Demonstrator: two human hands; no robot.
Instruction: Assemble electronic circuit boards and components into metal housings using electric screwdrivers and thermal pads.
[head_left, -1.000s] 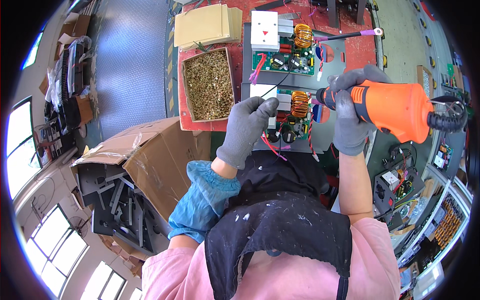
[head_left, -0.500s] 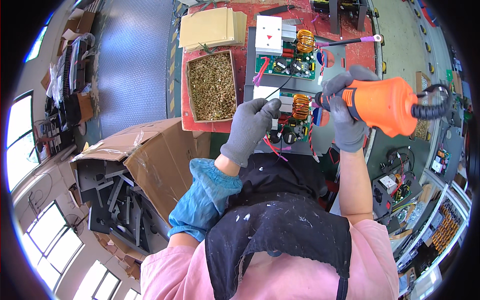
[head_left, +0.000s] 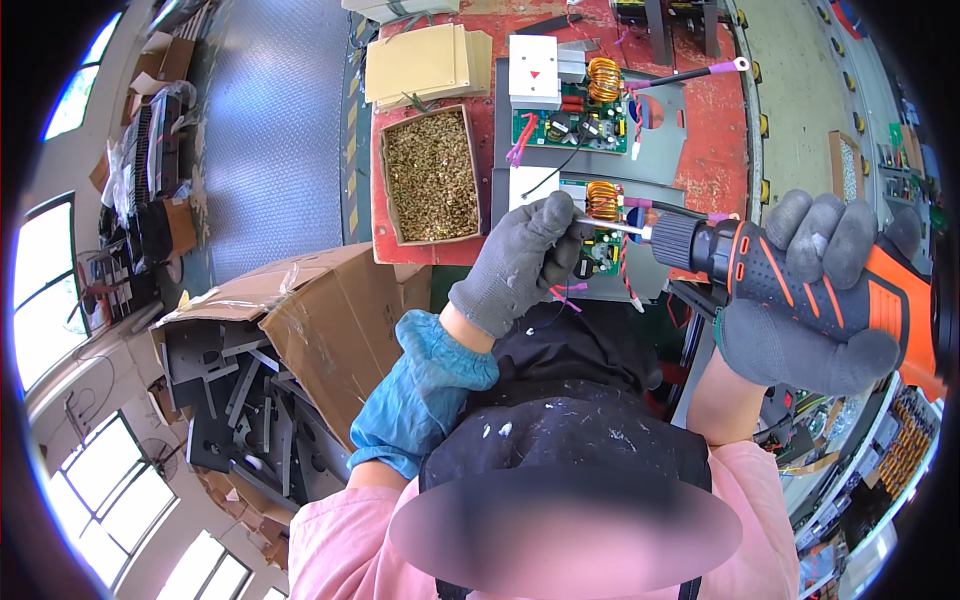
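Note:
My right hand (head_left: 800, 300), in a grey glove, is wrapped round an orange and black electric screwdriver (head_left: 690, 245), tilted with its bit pointing left. At the bit's tip, the fingers of my gloved left hand (head_left: 515, 260) are pinched together. Whatever small thing they may hold is hidden. Just beyond and below the bit lies the nearer green circuit board (head_left: 607, 265), with a copper coil (head_left: 602, 199) and a white block (head_left: 533, 184), partly covered by my left hand. A second, similar circuit board (head_left: 610, 135) sits farther back on a grey metal plate (head_left: 660, 120).
A cardboard tray of small brass-coloured hardware (head_left: 432, 180) stands left of the boards on the red table (head_left: 715, 165). Behind it lie stacked tan sheets (head_left: 420, 65). A large carton (head_left: 330, 330) holding dark metal brackets (head_left: 250, 400) stands at the left.
My right hand has swung the screwdriver from over the table toward me and to the right, turning its bit to my left fingers. My left hand has moved slightly right and nearer me.

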